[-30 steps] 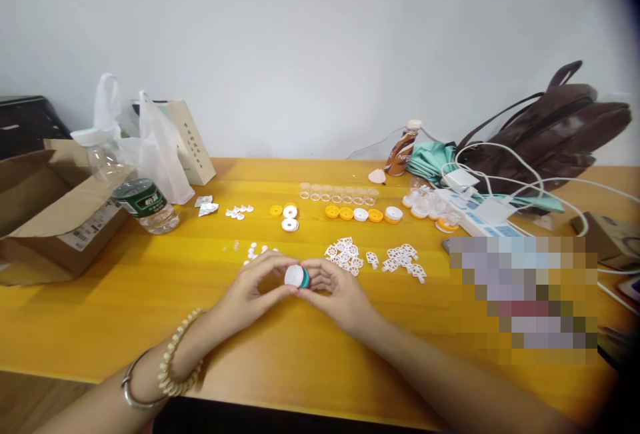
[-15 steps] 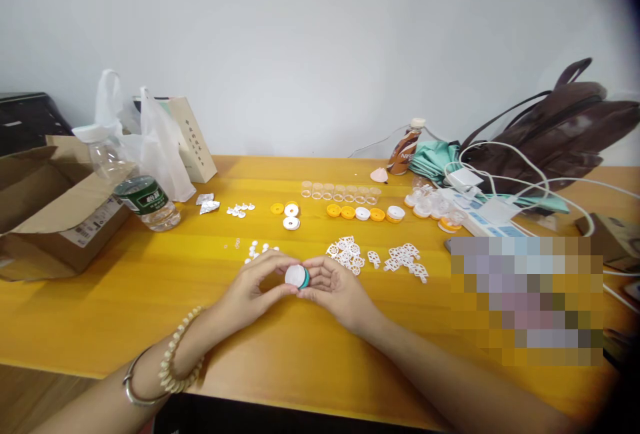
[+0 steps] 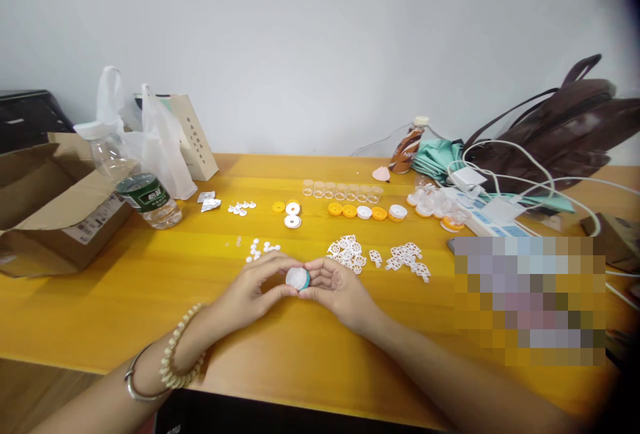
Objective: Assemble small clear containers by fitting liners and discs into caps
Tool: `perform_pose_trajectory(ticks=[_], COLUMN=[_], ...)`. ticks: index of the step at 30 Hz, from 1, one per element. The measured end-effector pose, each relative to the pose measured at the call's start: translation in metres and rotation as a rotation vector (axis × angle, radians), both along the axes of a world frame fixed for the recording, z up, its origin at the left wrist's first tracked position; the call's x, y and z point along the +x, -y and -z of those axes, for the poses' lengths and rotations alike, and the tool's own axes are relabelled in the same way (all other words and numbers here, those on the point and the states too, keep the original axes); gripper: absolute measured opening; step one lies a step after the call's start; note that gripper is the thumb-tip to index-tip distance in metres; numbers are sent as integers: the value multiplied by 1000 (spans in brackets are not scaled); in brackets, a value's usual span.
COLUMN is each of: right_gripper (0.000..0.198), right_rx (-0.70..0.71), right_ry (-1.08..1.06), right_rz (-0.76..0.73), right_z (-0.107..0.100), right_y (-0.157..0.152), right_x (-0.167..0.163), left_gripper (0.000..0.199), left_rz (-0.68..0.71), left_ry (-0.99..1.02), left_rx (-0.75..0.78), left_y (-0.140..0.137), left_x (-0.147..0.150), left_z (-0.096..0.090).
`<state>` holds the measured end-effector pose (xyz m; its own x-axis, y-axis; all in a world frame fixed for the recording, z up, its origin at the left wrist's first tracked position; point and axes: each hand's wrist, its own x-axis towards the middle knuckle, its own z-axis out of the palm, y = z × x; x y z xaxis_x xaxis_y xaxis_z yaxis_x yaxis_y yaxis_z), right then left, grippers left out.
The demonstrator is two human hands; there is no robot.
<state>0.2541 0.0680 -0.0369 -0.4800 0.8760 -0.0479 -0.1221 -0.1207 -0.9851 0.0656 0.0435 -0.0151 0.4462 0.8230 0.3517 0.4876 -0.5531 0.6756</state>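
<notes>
Between my two hands, above the front part of the table, is a small round container (image 3: 297, 279) with a whitish face and a teal rim. My left hand (image 3: 260, 287) grips it from the left with thumb and fingers. From the right, my right hand (image 3: 340, 291) has its fingertips curled around the teal side. Just beyond my left hand lie small white discs (image 3: 256, 247). White openwork plastic pieces (image 3: 347, 254) are heaped past my right hand, with a second cluster of them (image 3: 407, 257) further right.
Clear cups (image 3: 341, 191) stand in a row behind orange and white round caps (image 3: 364, 213). Filled clear-topped containers (image 3: 430, 202) sit by a power strip (image 3: 475, 214) and cables. On the left are a water bottle (image 3: 145, 194) and a cardboard box (image 3: 65, 214). A brown bag (image 3: 555, 127) lies back right.
The view has shifted slightly. Both hands keep the same hold on the round container, which has turned very little, if at all.
</notes>
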Motion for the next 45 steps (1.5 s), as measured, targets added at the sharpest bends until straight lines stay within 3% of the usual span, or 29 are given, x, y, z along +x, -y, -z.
perform_pose_trajectory(ticks=[18, 35, 45], right_gripper=[30, 33, 31], right_rx=[-11, -59, -39], right_ry=[1, 15, -4], right_rz=[45, -64, -61], right_z=[6, 0, 4], right_y=[3, -2, 0], right_x=[-3, 1, 1], left_gripper=[24, 27, 29], left_rz=[-49, 31, 11], left_ry=[0, -2, -49], left_rx=[59, -31, -4], left_y=[2, 0, 1], left_x=[4, -3, -4], left_z=[3, 4, 6])
